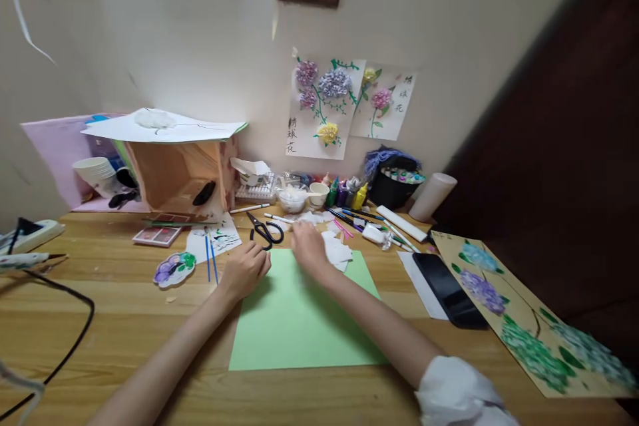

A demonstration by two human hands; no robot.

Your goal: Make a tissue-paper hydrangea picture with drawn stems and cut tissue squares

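Observation:
A sheet of light green paper [304, 339] lies flat on the table between my forearms. My left hand [247, 271] rests at its upper left edge with the fingers curled in, and what they hold, if anything, is hidden. Black-handled scissors [267, 233] lie just beyond that hand. My right hand [309, 244] reaches over the paper's far edge, fingers bent down and drawn together beside white paper scraps [338, 250]. Its fingertips are blurred and partly out of sight, so anything pinched there does not show. A white marker [278, 218] lies close to those fingers.
Paint bottles [344, 193], a plastic bowl [292, 198] and a black pen bucket [394, 183] line the wall. To the left are a paint palette [174, 270] and a cardboard box [174, 170]. A phone [449, 289] and a flower painting [529, 313] lie right.

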